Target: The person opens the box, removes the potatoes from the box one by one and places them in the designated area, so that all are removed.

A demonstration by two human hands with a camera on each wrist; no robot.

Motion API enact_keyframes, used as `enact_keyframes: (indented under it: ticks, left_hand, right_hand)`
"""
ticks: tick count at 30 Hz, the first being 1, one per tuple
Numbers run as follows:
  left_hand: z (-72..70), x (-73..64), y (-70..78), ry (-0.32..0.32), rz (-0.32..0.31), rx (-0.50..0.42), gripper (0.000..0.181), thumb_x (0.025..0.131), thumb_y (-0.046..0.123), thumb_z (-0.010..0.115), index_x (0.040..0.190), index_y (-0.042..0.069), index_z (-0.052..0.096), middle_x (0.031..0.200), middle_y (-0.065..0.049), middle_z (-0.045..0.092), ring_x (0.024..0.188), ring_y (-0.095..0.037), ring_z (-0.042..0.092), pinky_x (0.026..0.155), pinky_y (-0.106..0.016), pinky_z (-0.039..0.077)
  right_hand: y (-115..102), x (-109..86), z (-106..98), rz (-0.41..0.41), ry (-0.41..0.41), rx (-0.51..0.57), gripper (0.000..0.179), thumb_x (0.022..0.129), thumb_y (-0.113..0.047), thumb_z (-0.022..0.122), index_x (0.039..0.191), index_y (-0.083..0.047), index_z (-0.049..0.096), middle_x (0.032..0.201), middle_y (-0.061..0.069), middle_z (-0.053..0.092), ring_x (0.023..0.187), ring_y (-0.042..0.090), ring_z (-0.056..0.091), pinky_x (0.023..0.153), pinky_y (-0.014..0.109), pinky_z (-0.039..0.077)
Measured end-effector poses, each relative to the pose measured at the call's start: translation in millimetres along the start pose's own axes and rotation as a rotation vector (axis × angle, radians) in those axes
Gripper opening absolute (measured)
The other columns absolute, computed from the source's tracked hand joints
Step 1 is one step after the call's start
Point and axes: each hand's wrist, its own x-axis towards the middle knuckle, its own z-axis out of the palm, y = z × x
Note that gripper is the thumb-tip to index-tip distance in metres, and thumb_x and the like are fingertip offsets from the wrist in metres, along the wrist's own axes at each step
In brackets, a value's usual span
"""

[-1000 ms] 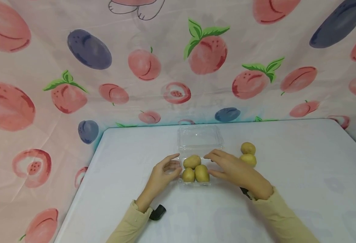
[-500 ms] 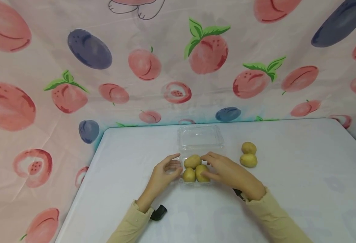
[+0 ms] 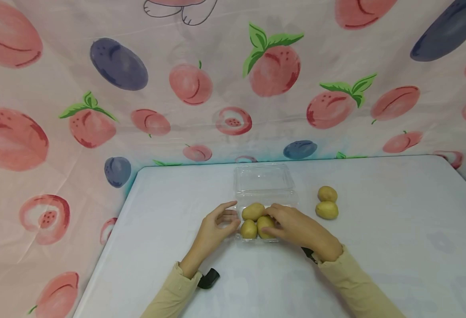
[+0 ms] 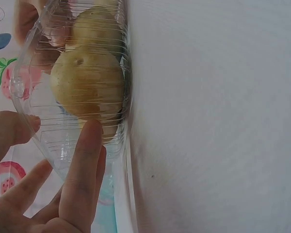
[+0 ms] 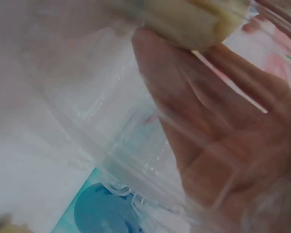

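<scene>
An unlatched clear plastic clamshell box lies on the white table with its lid folded back. Three potatoes sit in its base: one behind, one at front left and one at front right. My left hand steadies the box's left side, its fingers loosely extended against the ribbed wall. Inside the right side, my right hand has its thumb and fingers about the front-right potato. Through the plastic, the right wrist view shows its fingertips against that potato.
Two more potatoes, a rear one and a front one, lie on the table to the right of the box. A fruit-print cloth hangs behind and to the left of the table.
My right hand has come left, from beside the box onto the front-right potato, uncovering the two loose potatoes. My left hand has stayed at the box's left wall.
</scene>
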Motion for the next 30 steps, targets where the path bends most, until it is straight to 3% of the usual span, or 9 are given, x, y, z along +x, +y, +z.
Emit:
enact_keyframes:
  ticks: [5,12,20,30]
  left_hand:
    - [0.1,-1.2,8.9,-0.006,-0.012,0.0,0.053,0.093,0.004,0.068,0.142,0.002,0.05,0.121,-0.026,0.064,0.112,-0.037,0.064,0.088,-0.037,0.058]
    - [-0.5,0.7,-3.4,0.003,0.012,-0.006,0.051,0.092,0.009,0.071,0.14,0.01,0.055,0.119,-0.018,0.067,0.109,-0.03,0.066,0.084,-0.029,0.058]
    - [-1.0,0.5,-7.2,0.002,0.046,0.004,0.052,0.092,0.015,0.072,0.141,0.011,0.054,0.119,-0.016,0.067,0.108,-0.028,0.067,0.083,-0.025,0.059]
    - [-1.3,0.1,-7.1,-0.004,0.025,0.006,0.052,0.093,0.017,0.071,0.142,0.012,0.054,0.12,-0.014,0.067,0.109,-0.026,0.067,0.082,-0.023,0.058]
  right_hand:
    - [1.0,0.8,2.4,-0.007,0.001,0.004,0.033,0.093,-0.031,0.071,0.105,-0.001,0.065,0.082,-0.005,0.052,0.07,0.006,0.045,0.061,0.02,0.04]
    - [1.1,2.1,3.0,0.001,-0.004,0.03,0.031,0.092,-0.029,0.072,0.104,-0.002,0.064,0.079,-0.005,0.05,0.07,0.007,0.044,0.061,0.019,0.039]
    - [1.9,2.8,1.9,0.007,0.014,0.032,0.036,0.087,-0.024,0.078,0.11,0.0,0.068,0.091,-0.003,0.061,0.077,0.01,0.052,0.065,0.021,0.044]
    - [5.1,2.1,-2.0,-0.033,0.062,0.004,0.032,0.083,-0.022,0.078,0.108,-0.004,0.07,0.098,0.0,0.067,0.083,0.009,0.058,0.07,0.023,0.05]
